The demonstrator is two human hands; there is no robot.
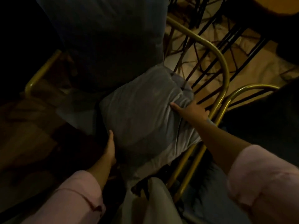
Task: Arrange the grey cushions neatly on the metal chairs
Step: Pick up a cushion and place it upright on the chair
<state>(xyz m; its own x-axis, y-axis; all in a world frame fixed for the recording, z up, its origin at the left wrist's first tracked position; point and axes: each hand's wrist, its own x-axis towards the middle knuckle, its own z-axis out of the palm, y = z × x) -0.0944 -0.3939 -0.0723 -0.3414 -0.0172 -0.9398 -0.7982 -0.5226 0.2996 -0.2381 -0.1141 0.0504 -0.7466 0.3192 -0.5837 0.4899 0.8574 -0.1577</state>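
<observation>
A grey cushion [142, 117] lies on the seat of a gold metal chair [224, 67] in dim light. My right hand [192, 110] grips the cushion's right edge beside the chair's curved armrest. Against the cushion's lower left side presses my left hand [110, 147], thumb up on the fabric and fingers hidden beneath. A larger, darker grey cushion [105, 38] stands upright against the chair back, just behind the first one.
A second gold chair frame [252, 88] stands close on the right, touching the first. Dark thin chair legs [226, 46] cross over the pale floor beyond. A wooden surface [24, 135] lies at the left. Light grey fabric [155, 199] hangs at the bottom centre.
</observation>
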